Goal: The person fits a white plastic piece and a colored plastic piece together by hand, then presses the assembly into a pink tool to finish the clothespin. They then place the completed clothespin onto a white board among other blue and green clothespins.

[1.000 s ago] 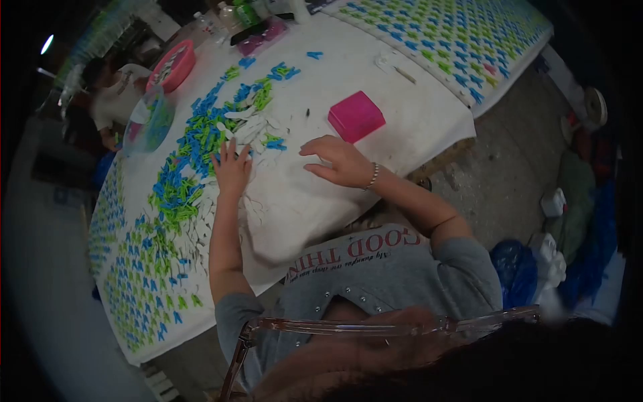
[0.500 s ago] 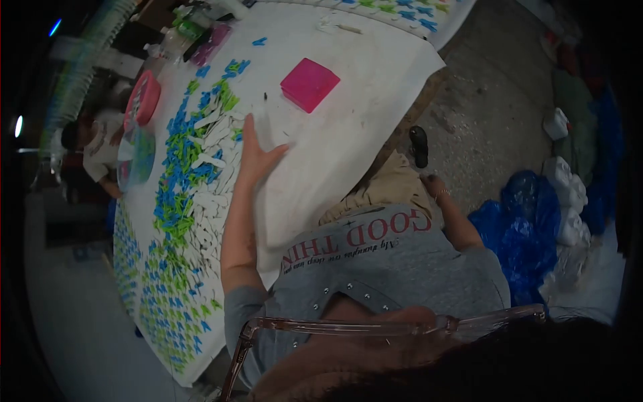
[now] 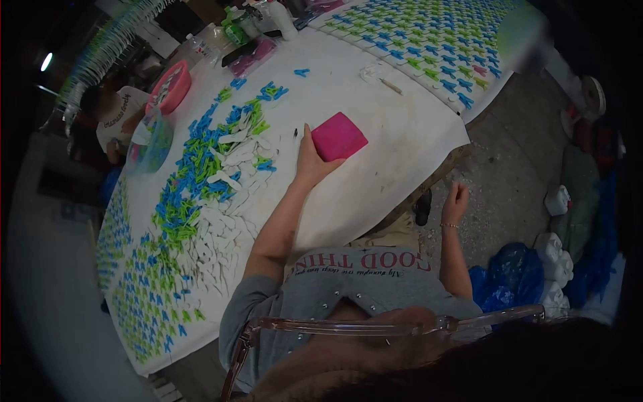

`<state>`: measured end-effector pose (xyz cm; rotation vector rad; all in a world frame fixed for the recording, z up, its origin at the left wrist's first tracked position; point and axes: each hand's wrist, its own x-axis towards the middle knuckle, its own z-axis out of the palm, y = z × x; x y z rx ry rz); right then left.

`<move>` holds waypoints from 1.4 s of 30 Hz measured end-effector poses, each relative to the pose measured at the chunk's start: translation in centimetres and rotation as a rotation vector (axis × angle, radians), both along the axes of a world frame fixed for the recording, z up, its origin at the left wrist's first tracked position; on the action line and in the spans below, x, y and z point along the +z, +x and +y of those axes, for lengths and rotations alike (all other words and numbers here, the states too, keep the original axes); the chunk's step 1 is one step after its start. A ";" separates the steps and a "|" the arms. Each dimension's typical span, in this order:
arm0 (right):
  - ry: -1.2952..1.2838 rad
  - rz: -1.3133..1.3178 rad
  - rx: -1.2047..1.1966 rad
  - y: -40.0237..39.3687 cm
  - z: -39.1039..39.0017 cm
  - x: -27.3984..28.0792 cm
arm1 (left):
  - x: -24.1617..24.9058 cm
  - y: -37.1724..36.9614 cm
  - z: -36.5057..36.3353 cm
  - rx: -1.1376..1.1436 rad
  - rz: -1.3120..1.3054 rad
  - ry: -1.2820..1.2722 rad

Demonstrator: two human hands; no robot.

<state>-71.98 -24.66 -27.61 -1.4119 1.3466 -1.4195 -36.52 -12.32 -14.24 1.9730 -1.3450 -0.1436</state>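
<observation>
A bright pink, box-shaped block (image 3: 340,136) sits on the white-covered table. My left hand (image 3: 315,161) is closed around its near left corner, with the thumb along the near side and the fingers along the left side. Left of that hand lies a loose pile of blue and green clip-like plastic pieces (image 3: 194,171), mixed with long white pieces (image 3: 224,234). My right hand (image 3: 456,201) is raised beside the table edge over the floor. Its fingers are curled together, and nothing shows in them.
A pink basin (image 3: 175,87) and a clear tub (image 3: 157,144) stand at the far left, near another person (image 3: 120,117). Bottles (image 3: 281,20) are at the back. Rows of clip pieces (image 3: 429,40) cover the far right section. Blue bags (image 3: 512,275) lie on the floor.
My left hand has gone from spread and apart from the pink block to gripping it. My right hand has risen from beside my leg. The view has shifted.
</observation>
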 end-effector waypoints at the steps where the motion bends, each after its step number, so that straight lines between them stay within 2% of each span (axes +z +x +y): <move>1: -0.134 0.061 0.053 1.4 -1.2 4.3 | 0.0 0.1 0.8 0.000 0.007 -0.007; 3: -0.365 0.207 0.189 5.3 -4.0 10.5 | 0.1 0.4 2.8 0.011 -0.002 0.006; 6: -0.674 0.534 0.387 13.3 -8.5 15.6 | -0.1 0.5 5.8 0.050 -0.003 -0.018; 8: -0.653 0.752 0.440 19.2 -12.2 15.6 | -0.1 0.3 7.8 0.062 0.028 -0.014; 9: -0.665 0.758 0.455 21.7 -14.4 14.9 | 0.0 0.4 8.5 0.074 0.045 -0.003; 11: -0.748 0.960 0.257 26.6 -17.6 13.4 | 0.1 0.5 10.1 0.084 0.094 -0.006; 12: -0.764 0.957 0.294 28.1 -18.5 13.6 | 0.2 0.7 10.9 0.078 0.135 -0.004; 14: -0.494 1.213 0.508 29.9 -20.1 13.8 | 1.0 0.6 12.1 0.121 0.152 0.029; 16: -0.409 1.121 0.511 30.9 -20.1 12.6 | 0.9 1.1 13.1 0.158 0.168 0.068; 18: -0.473 1.103 0.484 30.6 -18.8 11.8 | 0.3 1.4 14.0 0.098 0.168 0.043; 21: -0.525 1.039 0.621 28.9 -15.7 11.9 | -0.7 1.5 15.4 0.118 0.221 0.066; 22: -0.527 0.980 0.711 28.2 -14.8 12.0 | -0.3 1.4 15.8 0.202 0.213 0.062; 24: -0.573 0.966 0.795 27.4 -13.3 12.2 | 0.8 0.5 15.9 0.162 0.076 0.052; 28: -0.748 1.006 0.654 26.7 -12.0 10.4 | 1.1 -0.3 15.0 0.159 -0.173 -0.070; 29: -0.737 1.028 0.598 26.5 -11.4 10.5 | 1.3 -0.2 14.9 0.210 -0.185 -0.054; 33: -0.772 0.978 0.630 26.1 -12.6 9.3 | 1.7 0.6 14.8 0.168 -0.136 -0.030; 35: -0.878 0.954 0.598 26.2 -13.0 8.9 | 2.0 0.9 14.5 0.154 -0.128 -0.038; 38: -0.837 0.994 0.587 26.2 -12.3 9.5 | 2.7 1.4 14.2 0.190 -0.016 -0.011; 40: -0.844 0.987 0.589 26.1 -12.3 9.4 | 2.6 1.8 14.4 0.260 0.254 -0.120; 41: -0.842 0.988 0.588 26.1 -12.4 9.4 | 2.5 2.1 14.8 0.266 0.243 -0.126; 42: -0.852 0.976 0.589 26.1 -12.4 9.4 | 2.3 2.4 15.6 0.332 0.479 -0.369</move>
